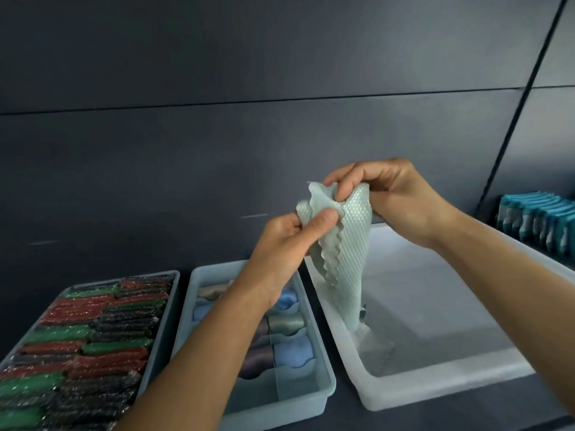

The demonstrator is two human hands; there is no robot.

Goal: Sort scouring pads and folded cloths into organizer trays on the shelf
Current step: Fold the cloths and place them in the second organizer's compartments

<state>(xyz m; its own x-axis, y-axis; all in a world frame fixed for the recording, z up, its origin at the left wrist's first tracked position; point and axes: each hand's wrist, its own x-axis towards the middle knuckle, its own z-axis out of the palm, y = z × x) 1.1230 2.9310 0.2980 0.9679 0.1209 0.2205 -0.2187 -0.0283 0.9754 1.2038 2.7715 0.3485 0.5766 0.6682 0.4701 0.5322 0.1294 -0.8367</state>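
A pale green textured cloth (345, 244) hangs in the air above the shelf, held by both hands. My left hand (289, 244) pinches its upper left corner between thumb and fingers. My right hand (389, 197) grips its top edge from the right. The cloth's lower end dangles into a large white bin (435, 390), where another pale cloth (373, 349) lies on the bottom. A grey organizer tray (323, 387) in the middle holds several folded cloths in blue, grey, beige and green. At the left a tray (172, 306) is packed with red, green and black scouring pads (93, 337).
A row of teal packaged items (538, 222) stands on the shelf at the far right. A dark panelled wall (217, 150) rises right behind the trays. The shelf's front edge runs below the trays.
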